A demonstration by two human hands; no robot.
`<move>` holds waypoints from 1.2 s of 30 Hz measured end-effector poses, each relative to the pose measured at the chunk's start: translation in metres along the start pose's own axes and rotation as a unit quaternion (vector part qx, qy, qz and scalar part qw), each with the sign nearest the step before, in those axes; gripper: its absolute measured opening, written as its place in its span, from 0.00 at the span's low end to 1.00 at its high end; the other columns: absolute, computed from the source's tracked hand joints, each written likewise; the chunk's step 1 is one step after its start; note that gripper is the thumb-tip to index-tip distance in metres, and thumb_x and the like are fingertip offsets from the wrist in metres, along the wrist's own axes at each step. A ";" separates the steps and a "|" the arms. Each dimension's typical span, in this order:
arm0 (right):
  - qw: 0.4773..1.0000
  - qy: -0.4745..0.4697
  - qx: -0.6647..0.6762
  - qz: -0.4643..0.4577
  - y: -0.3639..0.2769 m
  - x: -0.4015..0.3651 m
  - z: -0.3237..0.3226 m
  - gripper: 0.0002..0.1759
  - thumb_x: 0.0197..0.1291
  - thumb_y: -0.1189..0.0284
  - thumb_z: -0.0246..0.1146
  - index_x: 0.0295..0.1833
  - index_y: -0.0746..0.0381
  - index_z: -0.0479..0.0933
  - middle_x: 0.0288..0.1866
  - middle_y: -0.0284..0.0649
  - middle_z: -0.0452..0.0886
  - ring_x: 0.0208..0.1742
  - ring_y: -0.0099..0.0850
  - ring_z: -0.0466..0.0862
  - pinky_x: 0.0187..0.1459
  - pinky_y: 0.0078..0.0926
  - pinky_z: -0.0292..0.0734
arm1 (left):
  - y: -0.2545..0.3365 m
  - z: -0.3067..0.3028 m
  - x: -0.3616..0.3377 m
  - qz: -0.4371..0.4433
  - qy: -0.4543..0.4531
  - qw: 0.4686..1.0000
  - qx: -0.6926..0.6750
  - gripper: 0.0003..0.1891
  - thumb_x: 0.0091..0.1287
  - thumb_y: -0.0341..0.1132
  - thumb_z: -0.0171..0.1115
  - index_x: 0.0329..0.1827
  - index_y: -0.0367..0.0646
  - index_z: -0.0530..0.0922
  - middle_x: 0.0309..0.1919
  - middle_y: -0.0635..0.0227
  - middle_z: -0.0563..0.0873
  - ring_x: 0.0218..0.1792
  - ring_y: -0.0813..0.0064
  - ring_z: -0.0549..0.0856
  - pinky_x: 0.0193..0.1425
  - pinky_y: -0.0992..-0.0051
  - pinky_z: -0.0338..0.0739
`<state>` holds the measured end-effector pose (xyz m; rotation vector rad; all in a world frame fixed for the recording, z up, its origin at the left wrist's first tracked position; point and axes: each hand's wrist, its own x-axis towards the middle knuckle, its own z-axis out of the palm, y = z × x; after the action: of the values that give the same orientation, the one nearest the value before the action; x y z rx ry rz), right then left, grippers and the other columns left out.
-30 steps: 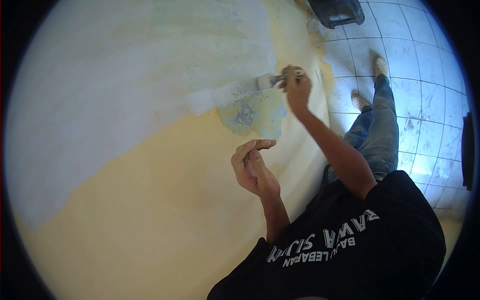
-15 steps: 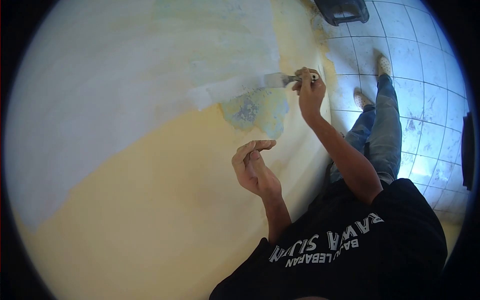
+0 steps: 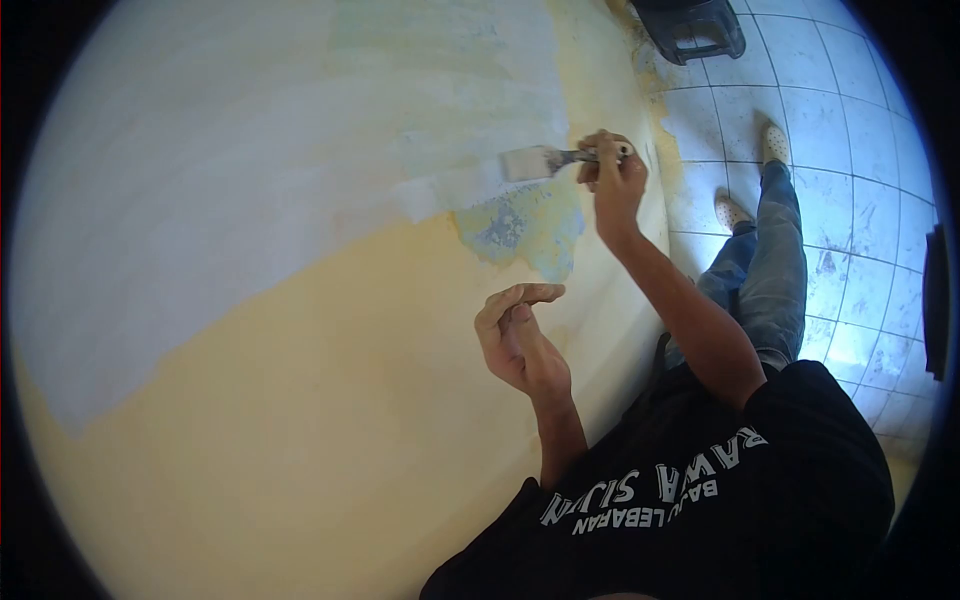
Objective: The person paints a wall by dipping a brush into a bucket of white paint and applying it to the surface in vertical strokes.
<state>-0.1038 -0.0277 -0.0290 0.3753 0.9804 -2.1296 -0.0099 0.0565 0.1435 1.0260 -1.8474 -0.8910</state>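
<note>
My right hand (image 3: 616, 185) grips the pale handle of a flat scraper (image 3: 530, 163), whose broad end is coated with whitish material. That end is at the wall (image 3: 300, 400), over a pale coated strip just above a flaked blue-green patch (image 3: 515, 228). Below the patch, my left hand (image 3: 524, 338) is held near the wall, cupped, with bent fingers stretching to the right and the thumb raised close to them. Nothing can be made out in it. Whitish residue marks its fingers.
A dark plastic stool (image 3: 690, 28) stands at the top right on the tiled floor (image 3: 835, 120). My legs (image 3: 770, 270) and light perforated shoes (image 3: 774, 143) are beside the wall. A dark object (image 3: 935, 300) is at the right edge.
My right hand has shifted slightly left relative to the wall, with the scraper's broad end farther left along the pale strip. The view has shifted slightly. My left hand keeps its cupped pose.
</note>
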 end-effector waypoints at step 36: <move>0.996 0.078 0.010 0.035 0.053 0.034 -0.020 0.15 0.82 0.62 0.62 0.45 0.63 0.84 0.33 0.36 0.87 0.23 0.19 0.80 0.24 0.19 0.70 | 0.011 0.002 0.009 0.012 -0.018 1.000 -0.007 0.13 0.79 0.23 0.49 0.63 0.35 0.75 0.43 0.52 0.88 0.43 0.62 0.88 0.49 0.58 0.88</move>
<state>-0.0888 -0.0524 -0.0880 0.5847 1.0186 -2.0729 -0.0185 0.0534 0.1550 0.9829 -1.8766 -0.9119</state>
